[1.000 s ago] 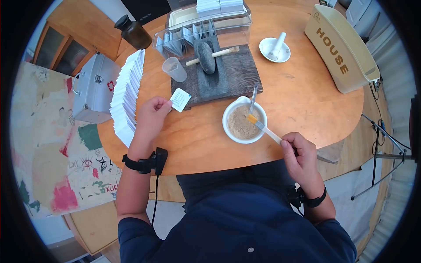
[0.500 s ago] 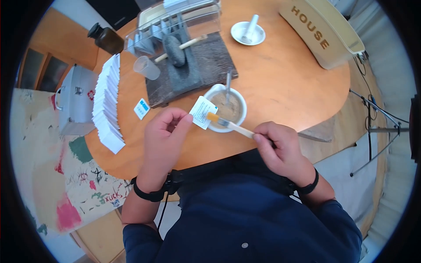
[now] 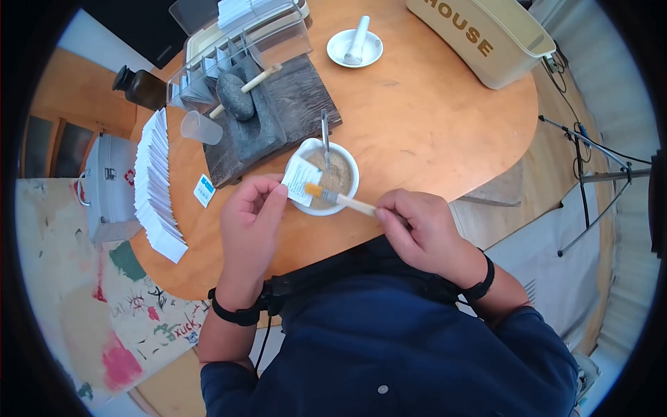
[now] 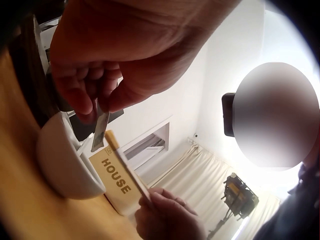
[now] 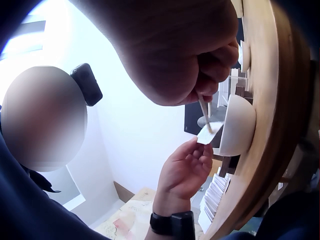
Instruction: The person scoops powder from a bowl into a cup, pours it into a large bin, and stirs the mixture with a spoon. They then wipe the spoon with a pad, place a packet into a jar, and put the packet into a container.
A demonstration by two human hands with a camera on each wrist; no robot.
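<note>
The left hand [image 3: 251, 226] pinches a small white printed packet [image 3: 297, 182] by its edge, over the left rim of a white bowl [image 3: 353, 182] of beige powder. A metal utensil [image 3: 325, 132] stands in the powder. In the right hand [image 3: 420, 229] is a flat brush [image 3: 354, 203], its yellow bristles at the packet's face. The left wrist view shows the packet [image 4: 100, 131] nearly edge-on above the bowl [image 4: 65, 160], with the bristles close by. In the right wrist view the brush tip meets the packet [image 5: 209, 133].
Left of the bowl lie another small packet [image 3: 203, 190] and a row of white folded papers [image 3: 154, 187]. Behind are a dark board [image 3: 306, 90] with a grey stone [image 3: 235, 96], a plastic cup [image 3: 201, 128], a small dish [image 3: 340, 48] with a pestle, and a beige bin [image 3: 486, 42].
From beside the board, the left hand has brought a packet to the bowl's rim. The right hand has moved the brush from the powder to that packet. The head view has shifted.
</note>
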